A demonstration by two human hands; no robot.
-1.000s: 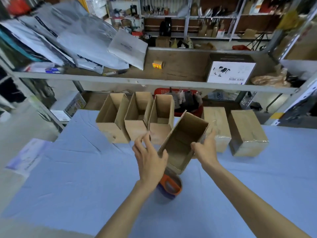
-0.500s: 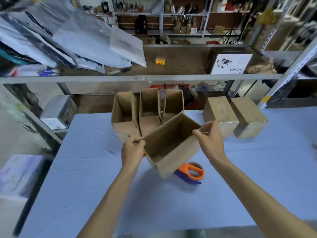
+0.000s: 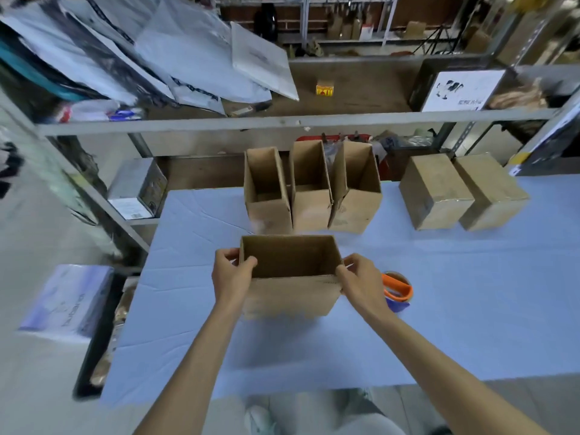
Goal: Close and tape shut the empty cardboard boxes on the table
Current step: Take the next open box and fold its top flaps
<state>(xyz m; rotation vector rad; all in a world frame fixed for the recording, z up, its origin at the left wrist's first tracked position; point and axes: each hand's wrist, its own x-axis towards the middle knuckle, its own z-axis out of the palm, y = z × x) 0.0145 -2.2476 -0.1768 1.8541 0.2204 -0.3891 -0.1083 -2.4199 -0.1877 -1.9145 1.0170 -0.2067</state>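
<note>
Fingers [image 3: 248, 264] of left hand [image 3: 232, 276] and right hand [image 3: 361, 279] tight around one open, empty box [image 3: 292, 295]

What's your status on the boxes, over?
Left hand and right hand grip the open box by its ends. Box upright, top open, untaped. Tape dispenser beside right hand.
</note>
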